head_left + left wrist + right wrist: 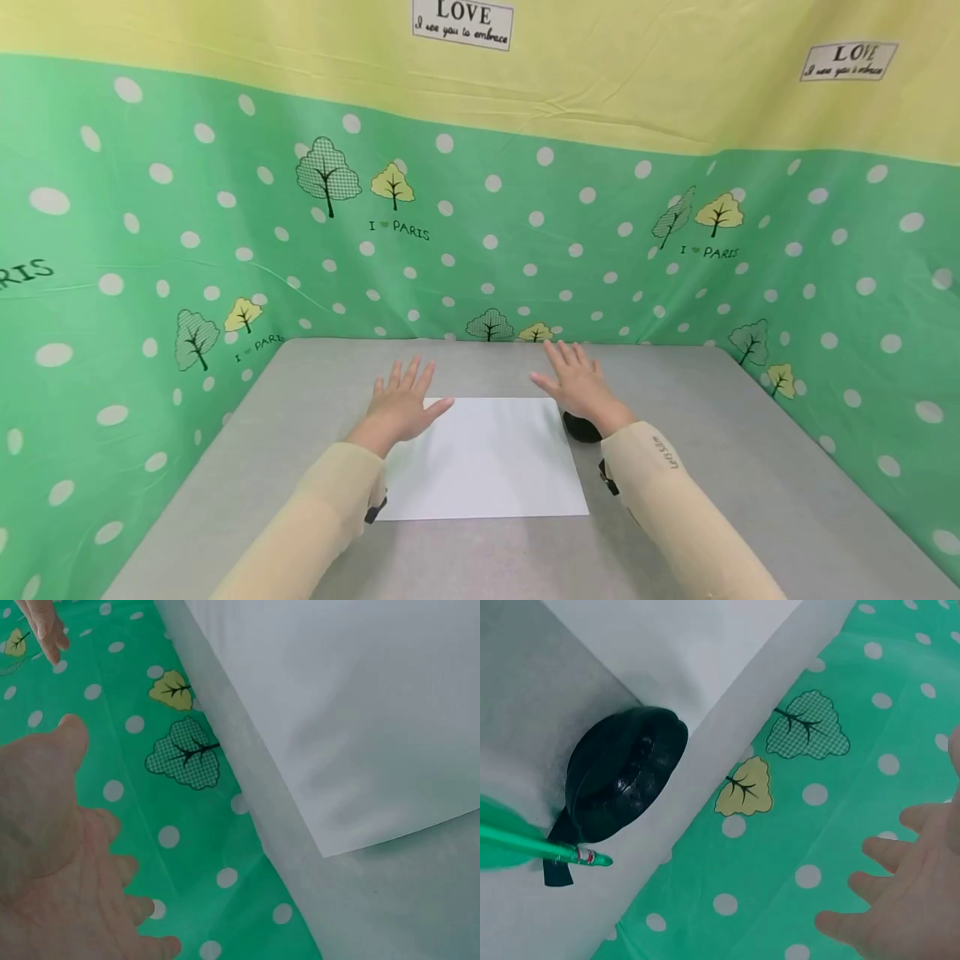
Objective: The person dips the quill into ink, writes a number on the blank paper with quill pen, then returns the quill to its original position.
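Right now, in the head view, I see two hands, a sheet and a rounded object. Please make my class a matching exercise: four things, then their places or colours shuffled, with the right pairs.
Things:
1. sheet
2. left hand
3. right hand
4. rounded object

Places or colours in the head view:
A. by the sheet's far right corner
B. black
C. white
D. by the sheet's far left corner

Pairs: 1-C, 2-D, 3-A, 4-B
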A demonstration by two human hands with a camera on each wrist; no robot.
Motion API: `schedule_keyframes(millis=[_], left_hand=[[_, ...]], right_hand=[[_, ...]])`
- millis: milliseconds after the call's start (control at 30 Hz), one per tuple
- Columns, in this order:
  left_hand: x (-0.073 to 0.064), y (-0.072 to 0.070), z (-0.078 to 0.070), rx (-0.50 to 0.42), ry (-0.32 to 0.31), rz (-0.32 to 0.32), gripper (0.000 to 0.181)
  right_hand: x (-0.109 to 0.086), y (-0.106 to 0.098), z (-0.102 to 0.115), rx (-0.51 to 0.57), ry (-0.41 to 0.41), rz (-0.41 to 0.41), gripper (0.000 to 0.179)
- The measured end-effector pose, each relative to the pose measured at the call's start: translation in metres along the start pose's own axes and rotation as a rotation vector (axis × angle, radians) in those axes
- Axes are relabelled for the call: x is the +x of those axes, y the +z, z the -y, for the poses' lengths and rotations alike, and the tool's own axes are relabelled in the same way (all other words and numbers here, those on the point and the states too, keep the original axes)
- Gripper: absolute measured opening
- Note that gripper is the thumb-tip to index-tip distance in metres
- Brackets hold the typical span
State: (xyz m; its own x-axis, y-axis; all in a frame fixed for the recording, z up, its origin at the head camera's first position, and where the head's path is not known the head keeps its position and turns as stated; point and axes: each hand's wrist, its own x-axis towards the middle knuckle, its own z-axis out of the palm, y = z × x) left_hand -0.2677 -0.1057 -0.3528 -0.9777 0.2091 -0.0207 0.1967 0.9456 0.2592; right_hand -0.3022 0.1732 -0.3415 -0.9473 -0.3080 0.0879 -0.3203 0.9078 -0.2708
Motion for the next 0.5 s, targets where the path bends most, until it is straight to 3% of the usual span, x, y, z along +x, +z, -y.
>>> schedule_keyframes(millis=[500], left_hand=[[-0.010,0.007,0.006,0.033,0.035,0.005,0.074]], right_hand=[[-0.003,-0.010,-0.025,0.034,0.030,-0.016,0.073]])
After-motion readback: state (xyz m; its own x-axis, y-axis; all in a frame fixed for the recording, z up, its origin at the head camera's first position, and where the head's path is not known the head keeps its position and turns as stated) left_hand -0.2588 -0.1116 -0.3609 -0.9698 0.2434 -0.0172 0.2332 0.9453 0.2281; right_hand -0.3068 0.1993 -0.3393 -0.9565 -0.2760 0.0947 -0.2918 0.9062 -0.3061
